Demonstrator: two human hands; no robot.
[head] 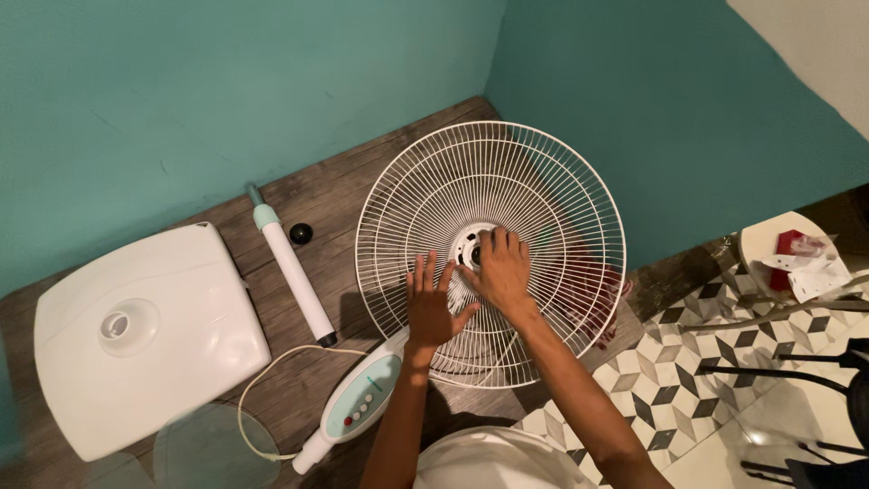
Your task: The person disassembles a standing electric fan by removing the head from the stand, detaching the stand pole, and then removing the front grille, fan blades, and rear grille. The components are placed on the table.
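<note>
a person's two bare hands work at the middle of a white wire fan guard [490,254], which lies across the centre of the frame on a dark wooden tabletop [344,195] set into a teal-walled corner. the left hand [430,303] rests flat on the wires just left of the hub, fingers spread and holding nothing, seemingly to keep the guard from turning. the right hand [500,270] covers the round hub [470,247], its grip curled over the centre fitting; whether the fingertips pinch a part there cannot be told. the fan's motor neck with its pale green button panel [362,398] juts out under the guard toward the lower left, its cord [262,380] looping beside it. laid apart on the left of the frame are the white square base [145,335], a white stand tube [291,267] and a small black knob [300,234], spread out within reach. at the lower left lie clear fan blades [213,448].
</note>
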